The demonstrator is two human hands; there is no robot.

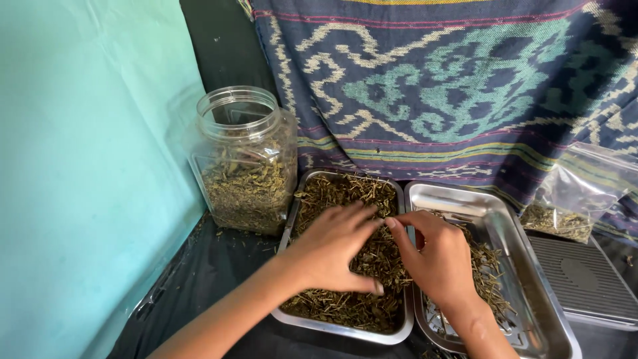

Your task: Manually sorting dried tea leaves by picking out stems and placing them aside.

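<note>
From the head camera I see two steel trays side by side on a dark surface. The left tray [399, 199] is full of dried green-brown herb bits [345, 307]; the right tray [525, 266] holds only a thin scatter of twigs [488, 269], with much bare metal at its far end and right side. My left hand [332, 249] lies palm down on the herb in the left tray, fingers spread and loose, gripping nothing I can make out. My right hand [438, 256] reaches across the shared rims, its fingertips meeting the left hand's over the herb; I cannot tell if it pinches a piece. A clear lidless jar [244, 159], about half full of the same herb, stands just beside the left tray's far left corner. A plastic bag [571, 199] with some herb sits beyond the right tray, above a ribbed grey slab [585, 279]. A teal wall [86, 166] hems the left; patterned cloth [452, 86] hangs behind.
</note>
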